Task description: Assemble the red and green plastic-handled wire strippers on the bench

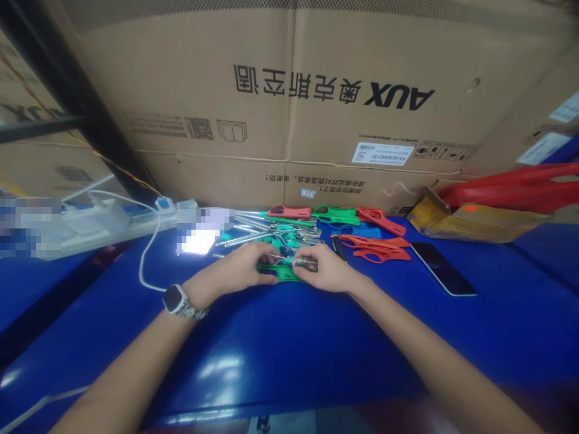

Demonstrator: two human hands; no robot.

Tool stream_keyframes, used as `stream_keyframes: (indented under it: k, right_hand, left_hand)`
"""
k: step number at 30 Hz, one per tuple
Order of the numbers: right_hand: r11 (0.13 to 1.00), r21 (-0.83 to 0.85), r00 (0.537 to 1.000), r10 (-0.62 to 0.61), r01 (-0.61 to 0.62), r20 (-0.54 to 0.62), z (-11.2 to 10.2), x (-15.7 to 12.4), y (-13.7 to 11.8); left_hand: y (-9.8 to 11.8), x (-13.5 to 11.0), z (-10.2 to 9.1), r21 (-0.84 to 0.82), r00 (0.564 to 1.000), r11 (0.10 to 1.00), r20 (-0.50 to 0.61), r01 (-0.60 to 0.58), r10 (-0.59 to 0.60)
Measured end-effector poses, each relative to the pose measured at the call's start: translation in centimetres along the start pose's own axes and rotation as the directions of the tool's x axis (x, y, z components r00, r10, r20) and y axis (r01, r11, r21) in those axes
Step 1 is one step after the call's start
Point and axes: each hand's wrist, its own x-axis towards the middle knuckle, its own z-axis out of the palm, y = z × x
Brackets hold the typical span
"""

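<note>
My left hand (244,265) is closed around one end of a green lighter casing (287,275) lying on the blue table (271,349). In my right hand (329,269), thumb and fingers pinch a small lighter part (307,263) over the casing's other end; its exact kind is too small to tell. Thin pale wires (281,259) run between the two hands. Just beyond my fingers lies a pile of metal lighter tubes (246,238) and small teal parts. A black and yellow screwdriver handle (338,246) rests close to my right hand.
Red lighter casings (382,242), a green casing (335,215) and a blue casing (362,231) lie behind. A dark phone (443,269) is at right, a lit screen (199,240) at left. A power strip (131,228) with cables, a yellow box (474,222) and a large carton (316,138) border the area.
</note>
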Motion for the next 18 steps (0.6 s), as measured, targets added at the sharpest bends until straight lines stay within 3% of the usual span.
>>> stream_keyframes:
  k: [8,12,15,18]
  right_hand:
    - [0.995,-0.061,0.995,-0.081,0.084,0.057,-0.3,1.1,-0.3]
    - [0.997,-0.036,0.993,-0.07,0.074,0.096,-0.5,1.5,-0.6]
    - [0.997,-0.022,0.994,-0.074,0.076,0.086,-0.5,1.5,-0.4]
    - [0.997,-0.017,0.996,-0.067,0.069,0.059,-0.4,1.4,-0.3]
  left_hand:
    - [0.4,-0.1,-0.3,0.117,1.0,0.993,-0.008,0.006,-0.005]
    - [0.1,-0.1,-0.6,0.19,0.994,0.979,-0.07,-0.072,0.087]
    - [0.0,-0.2,-1.0,0.183,0.985,0.972,-0.063,-0.149,0.163]
    - [0.2,-0.3,-1.6,0.111,0.991,0.987,-0.056,-0.117,0.124]
